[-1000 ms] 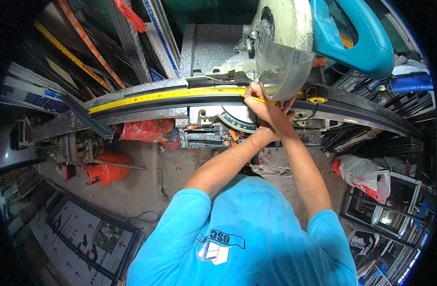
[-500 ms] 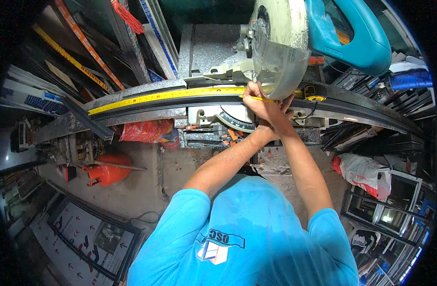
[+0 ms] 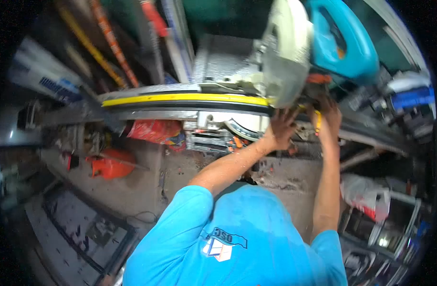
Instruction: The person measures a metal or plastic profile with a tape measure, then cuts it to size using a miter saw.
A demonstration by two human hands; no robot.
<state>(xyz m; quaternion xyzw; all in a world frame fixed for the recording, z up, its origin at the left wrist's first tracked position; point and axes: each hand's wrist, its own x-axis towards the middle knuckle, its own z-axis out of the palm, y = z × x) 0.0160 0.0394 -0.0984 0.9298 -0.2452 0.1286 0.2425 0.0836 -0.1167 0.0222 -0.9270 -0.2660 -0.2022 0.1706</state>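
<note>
Prob. light and springy, the long yellow metal tape blade (image 3: pixel 180 98) lies along the straight dark profile (image 3: pixel 209 107), best pinched by its edges. L hand (image 3: pixel 281 128) spreads open nearby; R hand (image 3: pixel 327 114), half curled, has a slim yellow pencil (image 3: pixel 318 123); other hold unclear.

Long grey metal bench (image 3: pixel 154 115): long dark profile (image 3: pixel 213 107) lying lengthwise, yellow tape-measure blade (image 3: pixel 190 98) stretched along it. Grey-brown floor (image 3: pixel 144 183): orange-red metal cylinder (image 3: pixel 112 164), small scattered scraps (image 3: pixel 271 169).
</note>
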